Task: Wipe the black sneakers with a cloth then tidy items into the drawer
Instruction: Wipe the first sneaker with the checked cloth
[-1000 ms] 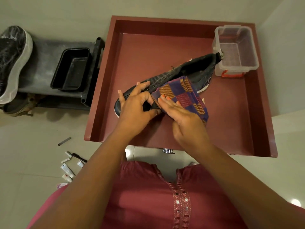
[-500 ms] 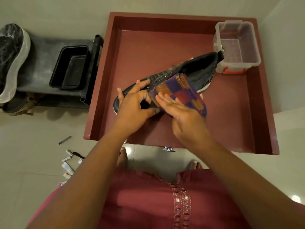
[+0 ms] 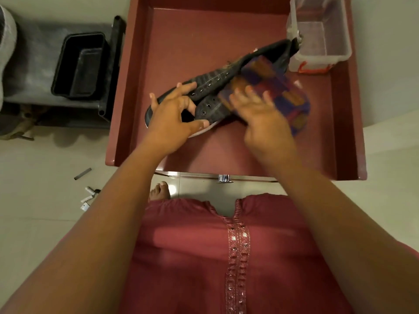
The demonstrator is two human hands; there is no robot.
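Sneaker (image 3: 213, 87): matt black fabric upper, stitched rows, metal eyelets, smooth pale sole edge. Cloth (image 3: 283, 96): woven, checked purple and orange, blurred. Drawer (image 3: 226, 41): smooth maroon finish, slight sheen; chromed metal handle (image 3: 224, 178). Box (image 3: 322, 35) at far right corner: clear plastic. Tub (image 3: 79, 64): glossy black plastic. Floor (image 3: 45, 223): glossy pale tile.

Pale tiled floor (image 3: 34, 223), plain walls (image 3: 68, 7)

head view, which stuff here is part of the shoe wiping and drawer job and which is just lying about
In use:
black sneaker, held by left hand
checked cloth, pressed by right hand
red drawer

Lying about:
clear plastic box
black bin
small tubes on the floor
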